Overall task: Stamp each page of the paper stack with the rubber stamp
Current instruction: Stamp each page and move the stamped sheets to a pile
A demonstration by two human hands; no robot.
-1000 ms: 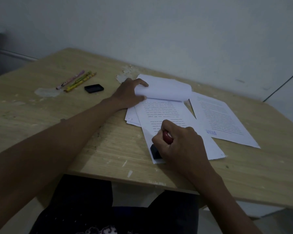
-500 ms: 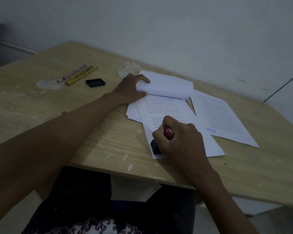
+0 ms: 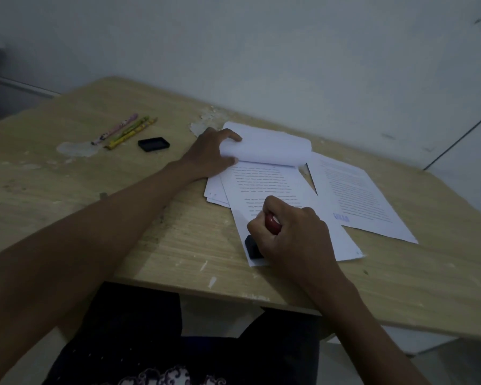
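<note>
- Stamp [image 3: 263, 234]: red handle gripped by right hand [image 3: 295, 234], fingers curled round it; black base pressed on near-left corner of exposed page [image 3: 264, 184].
- Stamp's axis tilts slightly leftward from upright.
- Left hand [image 3: 211, 154], at far-left of page, fingers pinching curled-back sheets [image 3: 270, 147].
- Stamped sheet [image 3: 356, 195] lies right of page, on table [image 3: 122, 207].
- Judgement: lift straight up.
</note>
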